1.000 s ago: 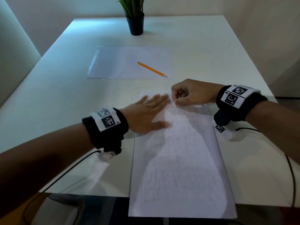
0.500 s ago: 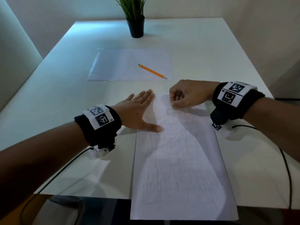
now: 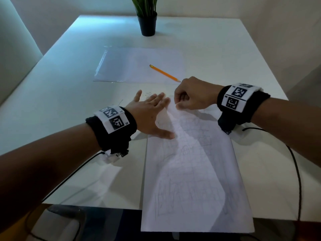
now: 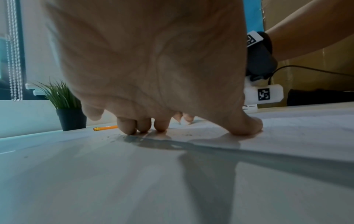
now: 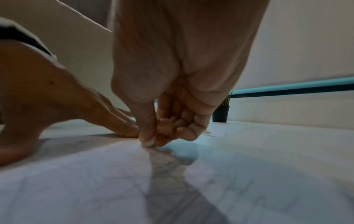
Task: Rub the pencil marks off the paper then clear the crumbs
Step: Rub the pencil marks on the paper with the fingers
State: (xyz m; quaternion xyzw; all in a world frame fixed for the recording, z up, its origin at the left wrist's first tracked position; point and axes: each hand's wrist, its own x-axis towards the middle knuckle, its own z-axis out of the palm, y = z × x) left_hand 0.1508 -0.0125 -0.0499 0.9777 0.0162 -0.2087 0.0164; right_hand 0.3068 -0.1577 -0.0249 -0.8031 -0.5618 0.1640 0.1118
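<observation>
A white paper (image 3: 191, 171) with faint pencil lines lies on the white table (image 3: 60, 101), its near end hanging over the front edge. My left hand (image 3: 156, 117) rests flat on the paper's far left corner, fingers straight and spread, thumb on the sheet. In the left wrist view its fingertips (image 4: 132, 130) touch down beside dark crumbs (image 4: 114, 138). Crumbs (image 3: 147, 94) also dot the table just beyond that hand. My right hand (image 3: 178, 104) is curled at the paper's far edge. It pinches a small white eraser (image 5: 148, 144) against the sheet.
An orange pencil (image 3: 164, 73) lies on a clear plastic sleeve (image 3: 130, 65) farther back. A potted plant (image 3: 147, 20) stands at the far edge. Black cables (image 3: 295, 162) run from both wristbands across the table.
My left hand slid from the paper's top toward its far left corner, with fingers spreading wider. The right hand stayed at the far edge, still pinching the eraser.
</observation>
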